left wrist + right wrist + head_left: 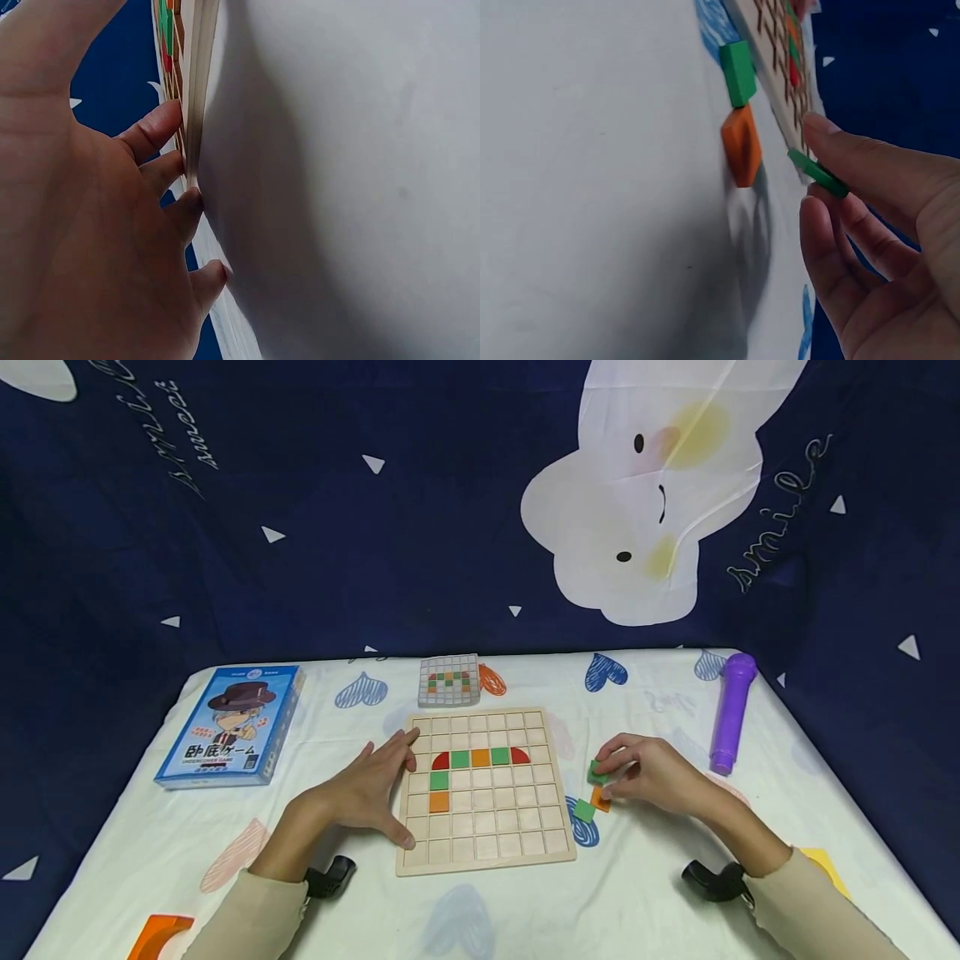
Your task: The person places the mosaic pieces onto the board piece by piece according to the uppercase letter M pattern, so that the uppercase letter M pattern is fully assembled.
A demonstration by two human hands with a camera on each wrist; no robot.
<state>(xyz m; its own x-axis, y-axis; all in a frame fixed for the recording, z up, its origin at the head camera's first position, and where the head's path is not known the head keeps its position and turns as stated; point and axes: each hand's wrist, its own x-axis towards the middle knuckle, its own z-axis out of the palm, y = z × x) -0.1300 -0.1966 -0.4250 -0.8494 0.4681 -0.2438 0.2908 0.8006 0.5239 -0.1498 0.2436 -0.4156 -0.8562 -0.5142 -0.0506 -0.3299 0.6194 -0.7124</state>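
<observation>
A wooden grid board (483, 827) lies at the table's middle. It carries a row of red, green and orange tiles (480, 757), with a green and an orange tile below the row's left end. My left hand (393, 781) lies flat with straight fingers, its fingertips (176, 161) touching the board's left edge (196, 90). To the right of the board, my right hand (611, 772) pinches a green square tile (817, 172) between thumb and fingers, just above the cloth. An orange tile (741, 144) and another green tile (737, 73) lie loose between that hand and the board.
A small pattern card (448, 680) lies behind the board. A blue game box (228, 727) sits at the left and a purple cylinder (732, 710) at the right. An orange curved piece (157, 935) and a yellow piece (825, 864) lie near the front corners.
</observation>
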